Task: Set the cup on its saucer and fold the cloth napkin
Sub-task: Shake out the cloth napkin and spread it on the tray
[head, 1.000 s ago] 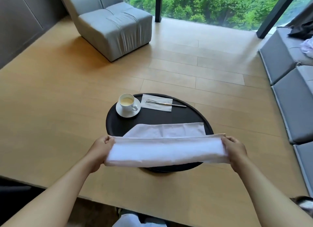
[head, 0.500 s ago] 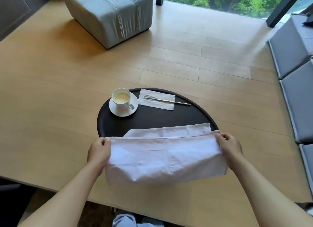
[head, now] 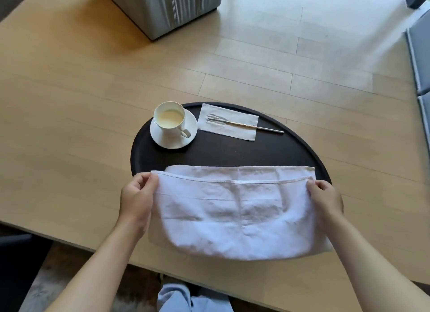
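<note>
A white cloth napkin (head: 235, 214) lies doubled over across the near part of the round black table (head: 232, 152), its lower fold hanging past the table's near edge. My left hand (head: 137, 200) pinches its upper left corner and my right hand (head: 325, 200) pinches its upper right corner. At the table's far left, a white cup (head: 169, 120) with a pale drink in it stands upright on its white saucer (head: 162, 139), handle turned toward me.
A paper napkin (head: 242, 131) with a metal fork (head: 244, 124) on it lies at the far side of the table, right of the cup. A grey armchair (head: 167, 6) stands on the wooden floor beyond, and grey cushions (head: 418, 55) line the right edge.
Both hands have carried the napkin's top edge forward and down onto the table, so the folded cloth now spreads wider. The view has tilted downward. Cup and saucer have not moved.
</note>
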